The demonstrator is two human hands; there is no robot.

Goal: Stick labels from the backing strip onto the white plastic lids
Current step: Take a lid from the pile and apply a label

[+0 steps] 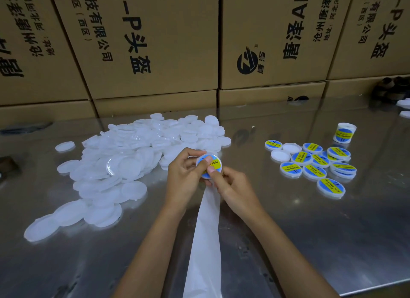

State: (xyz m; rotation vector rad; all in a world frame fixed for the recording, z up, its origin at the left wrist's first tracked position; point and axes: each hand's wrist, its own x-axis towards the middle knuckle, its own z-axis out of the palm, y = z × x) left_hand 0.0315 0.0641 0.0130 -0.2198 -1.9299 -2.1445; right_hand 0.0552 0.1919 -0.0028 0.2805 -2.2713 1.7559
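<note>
Both hands — left hand (185, 171), right hand (233, 188) — grip clamped on one labelled lid (209, 165).

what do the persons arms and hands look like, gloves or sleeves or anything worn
Both are bare. The left hand and right hand wear no gloves, and no rings, watch or bracelet show. Both forearms are uncovered right down to the bottom edge of the picture, so no sleeve is in view. The thumbnails are short and unpainted.

You're in a packing workshop: printed shipping cartons (155, 42) stacked along the steel bench's (332, 242) far edge.
</note>
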